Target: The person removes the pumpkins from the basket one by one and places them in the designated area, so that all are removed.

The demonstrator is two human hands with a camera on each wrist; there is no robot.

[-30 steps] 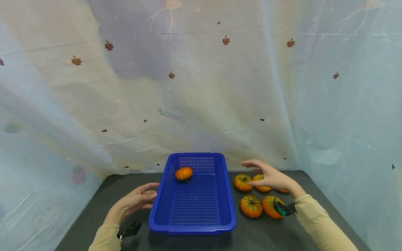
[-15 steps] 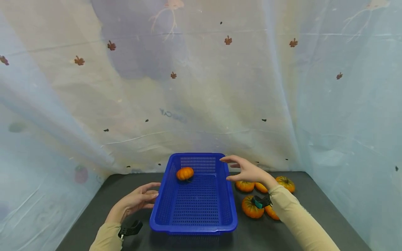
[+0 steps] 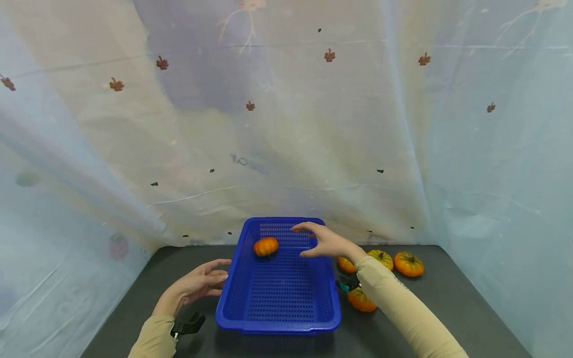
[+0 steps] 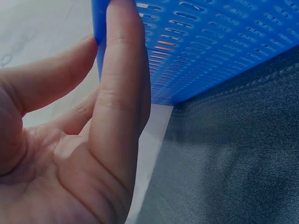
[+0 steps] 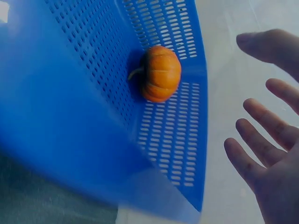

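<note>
A blue plastic basket (image 3: 277, 325) with slotted walls stands in the middle of the table, with one small orange pumpkin (image 3: 266, 246) lying in its far left part. In the left wrist view, the fingers of my left hand (image 3: 199, 283) touch the basket's left side, loosely bent, fingertips at the rim. My right hand (image 3: 329, 242) hangs over the far right part of the basket with its fingers spread and nothing between them. The right wrist view shows the pumpkin by the slotted wall, apart from that hand.
Right of the basket lie several orange pumpkins on the dark tabletop (image 3: 447, 308): one at the far right (image 3: 408, 264), another (image 3: 380, 259) beside it, others partly hidden by my right arm. A printed curtain (image 3: 286, 149) hangs behind the table.
My right hand has moved left from above the pumpkins, across the basket's right rim, to over its inside. The left hand stays at the basket's side, and the pumpkin in the basket stays put.
</note>
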